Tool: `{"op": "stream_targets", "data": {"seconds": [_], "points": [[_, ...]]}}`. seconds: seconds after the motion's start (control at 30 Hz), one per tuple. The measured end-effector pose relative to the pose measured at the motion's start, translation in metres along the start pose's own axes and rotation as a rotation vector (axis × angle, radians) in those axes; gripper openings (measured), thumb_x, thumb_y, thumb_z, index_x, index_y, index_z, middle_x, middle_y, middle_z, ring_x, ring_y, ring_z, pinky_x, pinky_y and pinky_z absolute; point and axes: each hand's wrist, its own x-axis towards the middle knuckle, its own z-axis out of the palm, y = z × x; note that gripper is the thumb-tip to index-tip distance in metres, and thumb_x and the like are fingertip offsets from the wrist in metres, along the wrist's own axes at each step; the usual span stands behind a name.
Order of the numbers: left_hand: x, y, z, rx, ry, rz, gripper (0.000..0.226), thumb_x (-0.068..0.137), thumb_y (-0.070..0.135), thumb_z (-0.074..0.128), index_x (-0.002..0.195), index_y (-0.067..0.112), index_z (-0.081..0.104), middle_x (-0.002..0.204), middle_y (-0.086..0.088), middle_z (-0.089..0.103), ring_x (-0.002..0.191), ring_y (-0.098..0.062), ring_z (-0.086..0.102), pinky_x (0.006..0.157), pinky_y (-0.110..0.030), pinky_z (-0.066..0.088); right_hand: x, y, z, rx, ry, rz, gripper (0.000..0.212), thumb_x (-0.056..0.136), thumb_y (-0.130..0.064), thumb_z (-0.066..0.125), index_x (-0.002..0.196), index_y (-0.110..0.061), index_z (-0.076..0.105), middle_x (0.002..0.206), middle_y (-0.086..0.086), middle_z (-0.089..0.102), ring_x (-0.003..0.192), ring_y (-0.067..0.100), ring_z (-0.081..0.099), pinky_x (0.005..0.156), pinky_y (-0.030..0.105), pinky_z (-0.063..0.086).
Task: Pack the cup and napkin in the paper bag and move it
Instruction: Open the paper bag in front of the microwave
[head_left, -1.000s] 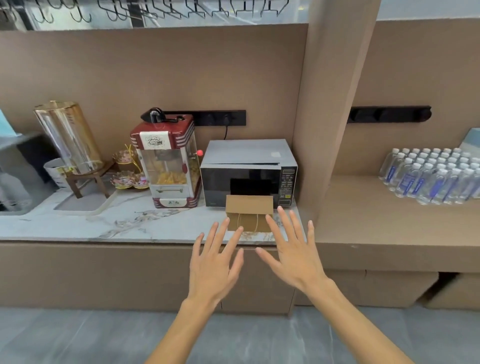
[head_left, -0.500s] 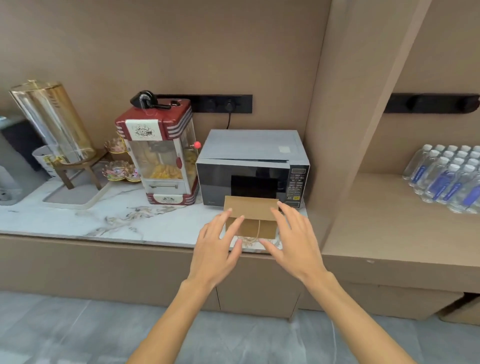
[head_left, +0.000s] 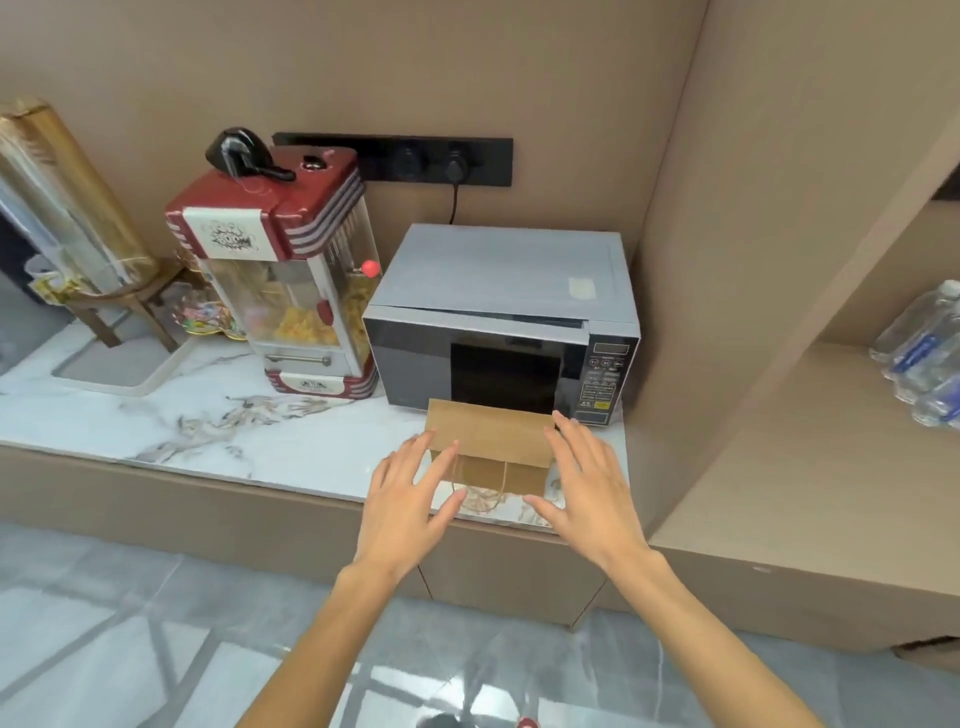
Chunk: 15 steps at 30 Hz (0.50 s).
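Now at the Bag, Both Hands Spread

Now we had closed in on the paper bag (head_left: 491, 449), which lay folded flat on the marble table (head_left: 291, 441), touching or just in front of the microwave (head_left: 501, 322) door and close to the table's front edge. A second before, we had stood farther back, with our palms hanging out over the floor and only the fingertips level with the bag. By this moment we had stepped up to the microwave, and the bag sat between our hands.

Our left hand (head_left: 402, 501) was spread wide and empty, its fingertips over the bag's left edge and the twine handles, which spilled toward the table's edge. Our right hand (head_left: 584, 491) was equally wide and empty, just off the bag's right edge; we could not tell whether either hand actually touched the paper. Nothing was gripped yet.

We judged that this put us at the very start of the work: the bag had yet to be picked up and opened. Neither the cup nor the napkin was visible anywhere near the microwave, and whether anything lay inside the folded bag could not be told. The popcorn machine (head_left: 283, 291) stood to the left of the microwave, well clear of our reach.
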Motion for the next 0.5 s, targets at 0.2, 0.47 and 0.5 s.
{"op": "stream_targets", "data": {"seconds": [0.2, 0.47, 0.5], "points": [[0.038, -0.027, 0.025, 0.017, -0.079, 0.019, 0.064, 0.093, 0.058, 0.052, 0.150, 0.033, 0.037, 0.160, -0.004, 0.035, 0.145, -0.028, 0.033, 0.115, -0.049, 0.032, 0.036, 0.015, 0.032, -0.019, -0.125, 0.073, 0.096, 0.085, -0.052, 0.070, 0.158, -0.019, 0.018, 0.169, -0.002, 0.009, 0.155, 0.021, 0.009, 0.124, 0.046, 0.018], [0.082, -0.057, 0.052, 0.040, -0.127, 0.053, 0.078, 0.080, 0.062, 0.068, 0.146, 0.034, 0.038, 0.160, -0.002, 0.035, 0.145, -0.024, 0.032, 0.113, -0.047, 0.034, 0.068, 0.013, 0.060, -0.109, -0.175, 0.127, 0.107, 0.079, -0.048, 0.078, 0.159, -0.018, 0.013, 0.170, 0.002, 0.003, 0.155, 0.024, 0.005, 0.124, 0.049, 0.015], [0.088, -0.061, 0.055, 0.041, -0.138, 0.071, 0.082, 0.077, 0.061, 0.071, 0.146, 0.033, 0.038, 0.160, -0.002, 0.035, 0.145, -0.025, 0.031, 0.113, -0.047, 0.034, 0.072, 0.013, 0.063, -0.120, -0.173, 0.143, 0.109, 0.078, -0.048, 0.078, 0.159, -0.018, 0.013, 0.170, 0.002, 0.002, 0.156, 0.024, 0.004, 0.124, 0.050, 0.015]]}}
